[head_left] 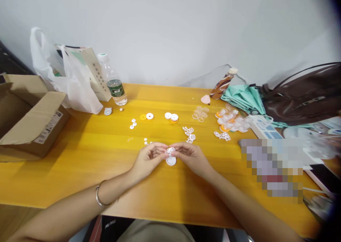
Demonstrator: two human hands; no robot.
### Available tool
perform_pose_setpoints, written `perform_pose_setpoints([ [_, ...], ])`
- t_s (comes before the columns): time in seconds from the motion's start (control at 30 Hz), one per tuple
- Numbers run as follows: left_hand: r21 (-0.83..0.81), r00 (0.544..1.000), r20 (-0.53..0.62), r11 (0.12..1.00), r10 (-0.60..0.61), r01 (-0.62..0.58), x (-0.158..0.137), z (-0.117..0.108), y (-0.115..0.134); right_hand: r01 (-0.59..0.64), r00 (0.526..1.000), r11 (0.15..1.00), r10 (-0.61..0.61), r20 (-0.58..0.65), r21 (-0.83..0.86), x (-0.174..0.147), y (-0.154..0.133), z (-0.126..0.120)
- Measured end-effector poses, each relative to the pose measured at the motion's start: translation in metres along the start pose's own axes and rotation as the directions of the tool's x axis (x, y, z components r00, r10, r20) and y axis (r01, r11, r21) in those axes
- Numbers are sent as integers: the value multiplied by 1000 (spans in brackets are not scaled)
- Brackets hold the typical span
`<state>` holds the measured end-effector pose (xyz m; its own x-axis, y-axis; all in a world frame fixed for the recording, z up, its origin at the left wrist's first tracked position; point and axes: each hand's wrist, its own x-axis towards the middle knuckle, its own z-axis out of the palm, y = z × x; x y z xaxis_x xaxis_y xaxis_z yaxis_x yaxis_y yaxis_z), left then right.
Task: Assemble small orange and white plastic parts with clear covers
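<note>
Near the middle of the table, my left hand and my right hand meet at the fingertips. Both are closed in a pinch on one small white openwork plastic part, partly covered by the fingers. Just below it is a round white disc; whether it touches the part I cannot tell. Several small white pieces lie beyond my left fingers. Past my right hand are several white openwork parts like the one held.
White and yellow round pieces, clear rings and orange-white wrapped pieces lie farther back. A cardboard box, plastic bag and water bottle stand left. At right are a brown bottle, green umbrella and brown bag.
</note>
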<state>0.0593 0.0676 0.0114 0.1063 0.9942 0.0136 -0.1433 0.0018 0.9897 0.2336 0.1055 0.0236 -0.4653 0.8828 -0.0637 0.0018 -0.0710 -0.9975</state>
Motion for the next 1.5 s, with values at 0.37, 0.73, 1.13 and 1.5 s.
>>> perform_pose_setpoints([
  [0.37,24,998,57,1000,4,-5,-2,1,0,42,999,991,-39,27,-128,-4,-5,2],
  [0.73,2,969,141,979,-202,204,5,-5,3,437,896,827,-433,96,-354,-1,7,-3],
  [1.13,-10,978,49,979,-202,203,8,-6,6,243,820,835,-449,-355,-494,24,4,-70],
  [1.5,33,979,57,980,-196,195,8,-6,5,-64,863,748,-291,-413,-660,55,23,-97],
])
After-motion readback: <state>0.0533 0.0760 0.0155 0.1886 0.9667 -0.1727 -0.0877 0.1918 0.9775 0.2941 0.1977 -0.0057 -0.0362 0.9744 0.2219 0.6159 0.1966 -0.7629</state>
